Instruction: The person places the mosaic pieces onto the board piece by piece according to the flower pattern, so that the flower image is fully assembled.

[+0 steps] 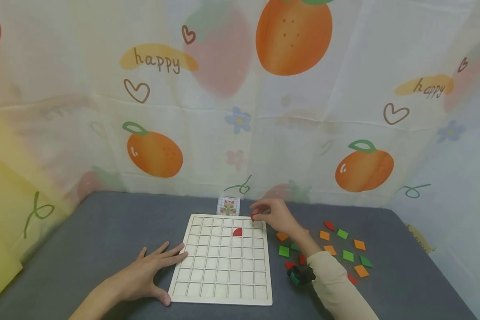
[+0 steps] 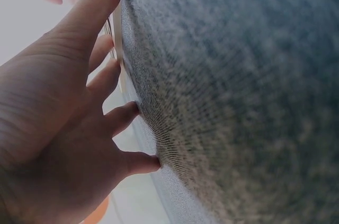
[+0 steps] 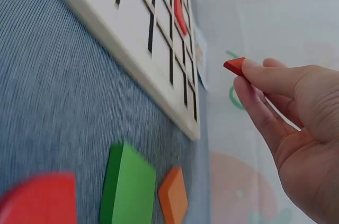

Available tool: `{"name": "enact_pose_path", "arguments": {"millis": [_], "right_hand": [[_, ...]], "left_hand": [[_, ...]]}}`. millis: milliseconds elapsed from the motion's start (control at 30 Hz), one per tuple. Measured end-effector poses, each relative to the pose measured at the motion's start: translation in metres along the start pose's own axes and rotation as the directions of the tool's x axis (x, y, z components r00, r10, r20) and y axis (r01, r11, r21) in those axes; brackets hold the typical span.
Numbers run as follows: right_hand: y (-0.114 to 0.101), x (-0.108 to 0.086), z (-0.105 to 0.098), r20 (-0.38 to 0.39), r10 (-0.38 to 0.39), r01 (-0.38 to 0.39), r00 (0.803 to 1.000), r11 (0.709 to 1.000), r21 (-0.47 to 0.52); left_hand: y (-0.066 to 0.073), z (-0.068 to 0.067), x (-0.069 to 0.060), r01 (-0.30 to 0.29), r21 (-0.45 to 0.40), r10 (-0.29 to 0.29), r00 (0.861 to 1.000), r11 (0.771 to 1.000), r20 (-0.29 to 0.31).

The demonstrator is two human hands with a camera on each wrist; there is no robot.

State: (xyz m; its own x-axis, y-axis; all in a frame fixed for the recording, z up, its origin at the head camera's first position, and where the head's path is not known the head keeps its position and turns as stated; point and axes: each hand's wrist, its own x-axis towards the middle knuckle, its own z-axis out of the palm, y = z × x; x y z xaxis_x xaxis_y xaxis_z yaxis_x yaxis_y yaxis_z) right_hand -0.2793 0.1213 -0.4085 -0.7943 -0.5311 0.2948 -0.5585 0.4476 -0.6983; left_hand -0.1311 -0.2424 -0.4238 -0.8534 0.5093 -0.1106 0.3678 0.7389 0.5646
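Observation:
A white grid board [image 1: 220, 266] lies on the dark table, with one red quarter-circle tile [image 1: 238, 231] set in a cell near its upper right. My left hand [image 1: 144, 275] rests at the board's left edge, fingers spread and straight, thumb by the near left corner. Above the board's far right corner, my right hand [image 1: 276, 215] pinches a red tile [image 3: 234, 66] between thumb and fingertips. That held tile is apart from the board in the right wrist view. Its full outline is partly hidden by the fingers.
Several loose red, green and orange tiles [image 1: 348, 255] lie scattered right of the board, some under my right forearm. A small card with a coloured pattern [image 1: 228, 206] lies beyond the board's far edge. A printed curtain [image 1: 240, 146] hangs behind the table.

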Motion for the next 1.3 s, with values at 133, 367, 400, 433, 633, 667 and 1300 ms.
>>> {"name": "enact_pose_path", "arguments": {"millis": [133, 367, 400, 433, 633, 667, 1300], "right_hand": [[-0.004, 0.003, 0.007, 0.022, -0.019, 0.019, 1.000, 1.000, 0.002], [-0.009, 0.008, 0.020, 0.051, 0.007, -0.007, 0.999, 1.000, 0.012], [-0.010, 0.008, 0.023, 0.058, 0.015, -0.016, 0.998, 1.000, 0.019], [-0.011, 0.008, 0.025, 0.064, 0.019, -0.021, 0.998, 0.999, 0.026], [-0.016, 0.010, 0.040, 0.096, -0.003, 0.000, 0.995, 1.000, 0.031], [-0.017, 0.010, 0.041, 0.095, -0.010, 0.008, 0.995, 1.000, 0.028], [-0.025, 0.021, 0.064, 0.104, -0.020, 0.017, 0.994, 1.000, 0.022]], "left_hand": [[0.000, 0.000, 0.000, 0.003, -0.011, -0.003, 1.000, 1.000, -0.001], [0.001, 0.000, -0.002, -0.011, -0.018, 0.010, 1.000, 1.000, -0.009], [0.000, 0.000, -0.002, -0.015, -0.017, 0.015, 1.000, 1.000, -0.010], [0.000, 0.000, -0.002, -0.015, -0.018, 0.015, 1.000, 1.000, -0.009], [-0.001, 0.001, -0.001, -0.019, -0.021, 0.019, 1.000, 1.000, -0.005], [-0.001, 0.001, -0.001, -0.019, -0.022, 0.019, 1.000, 1.000, -0.005], [-0.002, 0.001, 0.000, -0.002, -0.027, 0.002, 1.000, 1.000, -0.006]]}}
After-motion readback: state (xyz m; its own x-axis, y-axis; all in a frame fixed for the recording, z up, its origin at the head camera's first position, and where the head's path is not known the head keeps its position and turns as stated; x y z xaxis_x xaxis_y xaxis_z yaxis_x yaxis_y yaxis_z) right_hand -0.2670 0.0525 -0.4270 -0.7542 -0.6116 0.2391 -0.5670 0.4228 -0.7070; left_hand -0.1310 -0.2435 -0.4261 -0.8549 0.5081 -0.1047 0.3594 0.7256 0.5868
